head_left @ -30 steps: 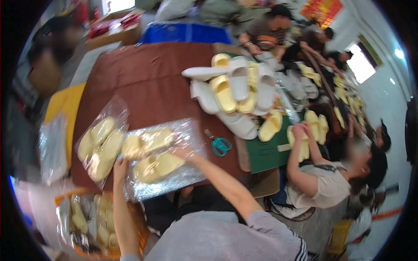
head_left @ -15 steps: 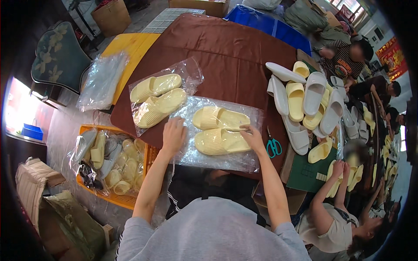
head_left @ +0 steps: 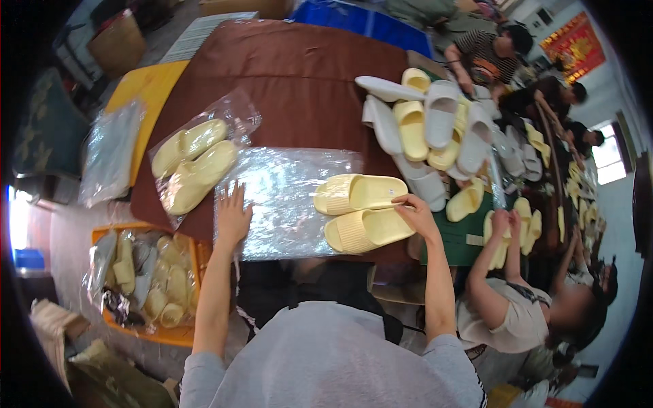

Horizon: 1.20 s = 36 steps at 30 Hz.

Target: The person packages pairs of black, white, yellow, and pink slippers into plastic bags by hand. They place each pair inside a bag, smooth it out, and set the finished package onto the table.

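Two slippers: the yellow pair (head_left: 364,211) lies at the mouth of the clear bag (head_left: 286,200), no longer inside as half a second ago.
Left hand: left hand (head_left: 232,217) spread flat, pressing the bag to the brown table (head_left: 292,75).
Right hand: right hand (head_left: 416,212) pinching the slippers' far ends.
Meaning: probably a bagging step in mid-course.
Nearby: bagged pair (head_left: 194,163) at left; loose slipper pile (head_left: 435,129) at right; orange crate (head_left: 146,279) below.
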Motion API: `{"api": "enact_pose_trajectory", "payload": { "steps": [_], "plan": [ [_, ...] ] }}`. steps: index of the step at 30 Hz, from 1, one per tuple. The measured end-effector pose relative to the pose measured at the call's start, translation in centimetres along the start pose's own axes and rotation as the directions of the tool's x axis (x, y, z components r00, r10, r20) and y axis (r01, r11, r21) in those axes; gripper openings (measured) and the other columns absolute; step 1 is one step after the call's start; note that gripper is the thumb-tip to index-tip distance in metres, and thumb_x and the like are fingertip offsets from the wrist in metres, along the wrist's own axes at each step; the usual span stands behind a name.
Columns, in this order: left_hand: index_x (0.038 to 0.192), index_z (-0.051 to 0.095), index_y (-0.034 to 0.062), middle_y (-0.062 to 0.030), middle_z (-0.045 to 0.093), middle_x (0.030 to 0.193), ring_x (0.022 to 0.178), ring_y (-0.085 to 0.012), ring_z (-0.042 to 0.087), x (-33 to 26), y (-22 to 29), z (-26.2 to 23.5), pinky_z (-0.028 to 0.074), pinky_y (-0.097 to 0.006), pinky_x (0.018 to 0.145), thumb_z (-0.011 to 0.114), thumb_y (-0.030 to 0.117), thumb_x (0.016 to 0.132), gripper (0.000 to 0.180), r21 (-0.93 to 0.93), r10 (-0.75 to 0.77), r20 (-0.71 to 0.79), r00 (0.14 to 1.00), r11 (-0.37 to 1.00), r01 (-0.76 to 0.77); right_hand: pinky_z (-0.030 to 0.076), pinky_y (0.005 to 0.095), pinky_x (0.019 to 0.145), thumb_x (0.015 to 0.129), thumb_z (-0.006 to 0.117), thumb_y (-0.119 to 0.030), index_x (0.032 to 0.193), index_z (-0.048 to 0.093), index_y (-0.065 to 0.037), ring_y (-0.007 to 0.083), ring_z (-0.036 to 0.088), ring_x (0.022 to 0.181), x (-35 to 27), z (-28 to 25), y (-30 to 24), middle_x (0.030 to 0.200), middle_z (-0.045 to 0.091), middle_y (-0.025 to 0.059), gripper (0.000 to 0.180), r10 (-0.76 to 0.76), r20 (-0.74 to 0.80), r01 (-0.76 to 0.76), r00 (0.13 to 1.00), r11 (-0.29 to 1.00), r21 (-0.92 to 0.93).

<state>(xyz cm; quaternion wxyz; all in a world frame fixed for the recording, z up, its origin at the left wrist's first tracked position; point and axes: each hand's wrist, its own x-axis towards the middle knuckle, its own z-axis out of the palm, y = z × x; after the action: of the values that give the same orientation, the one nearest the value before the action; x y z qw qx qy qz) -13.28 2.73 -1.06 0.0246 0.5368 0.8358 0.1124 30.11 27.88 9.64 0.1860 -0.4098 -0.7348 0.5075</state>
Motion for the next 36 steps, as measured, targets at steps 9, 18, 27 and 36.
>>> {"api": "enact_pose_trajectory", "payload": {
  "steps": [9,18,27,36],
  "plan": [
    [0.142,0.042,0.0035,-0.0183,0.032,0.153,0.144,-0.0406,0.022,-0.7,2.3,-1.8,0.015,-0.058,0.116,0.059,0.031,0.091,0.061,0.000,0.051,-0.068,0.996,0.999,-0.051,0.045,0.0260,0.087,0.093,0.064,-0.011,0.120,0.061,-0.002,0.0121,0.058,0.100,-3.0,-11.9,-0.8,0.110,0.063,0.0039,0.029,0.035,-0.770,0.163,0.637,0.970,0.179],
    [0.147,0.042,0.0240,-0.0149,0.023,0.159,0.145,-0.0481,0.011,-2.4,10.2,-0.9,0.006,-0.074,0.108,0.055,0.055,0.090,0.066,-0.102,0.100,0.060,0.993,0.990,-0.093,0.035,0.0370,0.108,0.091,0.066,-0.017,0.149,0.033,-0.002,0.0279,0.046,0.127,9.2,-15.9,-2.0,0.143,0.045,0.0158,0.069,-0.001,-0.757,0.150,0.653,0.980,0.128],
    [0.147,0.041,0.0201,-0.0133,0.028,0.156,0.145,-0.0416,0.016,-1.2,9.4,-1.3,0.009,-0.071,0.110,0.051,0.049,0.094,0.061,0.020,0.018,-0.068,0.998,1.000,-0.017,0.023,0.0516,0.116,0.084,0.068,-0.017,0.128,0.061,-0.016,0.0365,0.030,0.142,2.5,15.0,-10.4,0.150,0.038,0.0137,0.045,-0.468,0.199,0.503,0.861,0.722,-0.475],
    [0.150,0.036,0.0170,-0.0151,0.027,0.157,0.146,-0.0393,0.018,-0.3,3.1,-1.1,0.012,-0.061,0.115,0.048,0.043,0.098,0.059,-0.008,-0.046,-0.065,0.997,0.999,0.045,0.011,0.0734,0.108,0.089,0.062,-0.043,0.145,0.044,-0.027,0.0403,0.018,0.146,4.3,23.5,-2.7,0.158,0.025,0.0143,0.061,-0.228,0.310,0.385,0.923,0.588,-0.711]
  ]
}}
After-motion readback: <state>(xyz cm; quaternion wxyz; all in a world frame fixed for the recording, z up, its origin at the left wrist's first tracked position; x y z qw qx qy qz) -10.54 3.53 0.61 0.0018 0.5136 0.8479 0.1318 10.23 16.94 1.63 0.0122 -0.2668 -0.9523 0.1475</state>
